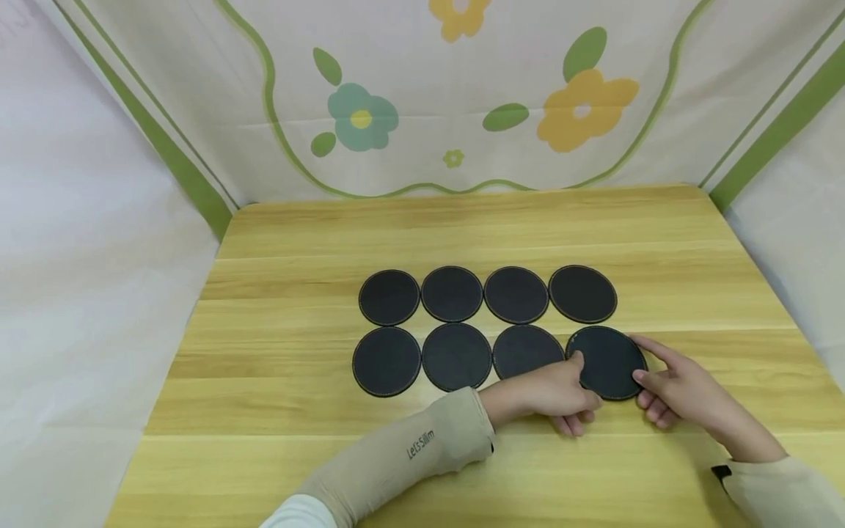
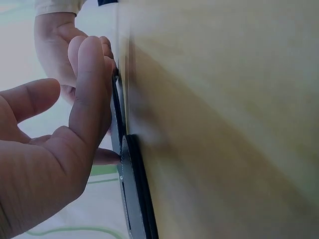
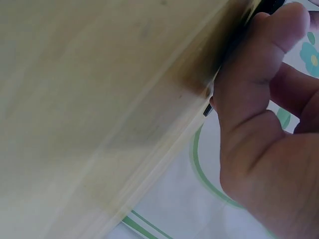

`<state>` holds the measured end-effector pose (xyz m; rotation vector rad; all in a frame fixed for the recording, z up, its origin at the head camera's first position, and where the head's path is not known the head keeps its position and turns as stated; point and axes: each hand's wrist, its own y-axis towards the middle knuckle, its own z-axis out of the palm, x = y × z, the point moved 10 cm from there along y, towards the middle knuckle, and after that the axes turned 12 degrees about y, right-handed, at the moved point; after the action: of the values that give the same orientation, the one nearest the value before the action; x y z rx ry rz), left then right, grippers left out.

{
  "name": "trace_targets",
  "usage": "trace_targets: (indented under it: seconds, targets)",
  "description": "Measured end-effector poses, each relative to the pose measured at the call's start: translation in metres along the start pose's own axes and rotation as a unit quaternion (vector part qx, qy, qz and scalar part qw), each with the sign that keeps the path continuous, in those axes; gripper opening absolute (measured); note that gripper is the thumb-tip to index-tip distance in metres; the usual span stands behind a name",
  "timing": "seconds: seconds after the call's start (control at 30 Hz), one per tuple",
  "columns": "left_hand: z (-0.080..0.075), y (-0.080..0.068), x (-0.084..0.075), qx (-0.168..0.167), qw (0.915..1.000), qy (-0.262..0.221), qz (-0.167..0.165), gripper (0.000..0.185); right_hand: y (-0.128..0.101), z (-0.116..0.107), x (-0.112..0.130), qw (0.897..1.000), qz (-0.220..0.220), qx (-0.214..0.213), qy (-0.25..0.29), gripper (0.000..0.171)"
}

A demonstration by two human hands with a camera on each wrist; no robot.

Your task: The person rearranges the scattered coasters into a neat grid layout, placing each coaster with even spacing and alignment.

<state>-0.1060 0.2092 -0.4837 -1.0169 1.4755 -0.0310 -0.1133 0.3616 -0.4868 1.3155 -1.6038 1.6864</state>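
Note:
Several black round coasters with stitched rims lie in two rows in the head view. At the right end of the near row is the coaster between the hands. My right hand pinches its right edge, thumb on top and one finger along the far rim. From the left, my left hand reaches over the neighbouring coaster, one fingertip resting at the left rim of the held coaster. Its other fingers lie loosely beside the near edge. In the left wrist view, the coasters appear edge-on, low over the table.
The wooden table runs back to a white cloth printed with flowers. White cloth also hangs at both sides. The far-row coaster lies just beyond the held one, and a row neighbour lies close to the left forearm.

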Motion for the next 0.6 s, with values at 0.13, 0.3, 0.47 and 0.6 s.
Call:
trace_targets:
  seconds: [0.13, 0.3, 0.47, 0.6]
  targets:
    - [-0.002, 0.001, 0.000, -0.001, 1.0000, 0.004, -0.001, 0.083, 0.000, 0.001, 0.002, 1.000, -0.007, -0.005, -0.014, 0.070]
    - [-0.002, 0.001, 0.000, -0.002, 1.0000, 0.003, 0.000, 0.083, 0.001, 0.001, 0.005, 0.999, -0.014, -0.016, -0.042, 0.069]
    - [-0.002, 0.000, 0.001, 0.001, 1.0000, -0.003, 0.001, 0.084, 0.001, 0.004, 0.009, 0.997, -0.031, -0.013, -0.069, 0.066]
    - [-0.002, 0.000, 0.001, 0.002, 1.0000, -0.005, 0.002, 0.083, 0.001, 0.005, 0.010, 0.996, -0.040, -0.011, -0.082, 0.065]
